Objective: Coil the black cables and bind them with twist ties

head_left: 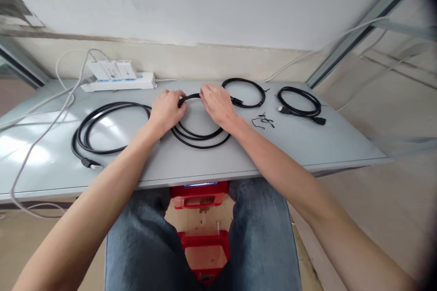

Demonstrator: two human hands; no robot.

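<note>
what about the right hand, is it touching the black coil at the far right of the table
No, the right hand is on the middle black coil, and the far-right coil lies apart from it.

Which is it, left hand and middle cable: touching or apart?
Touching. The head view shows the left hand pinching the middle cable between thumb and fingers.

White power strip (pixel 145 81) near the wall (pixel 221 4)
</note>
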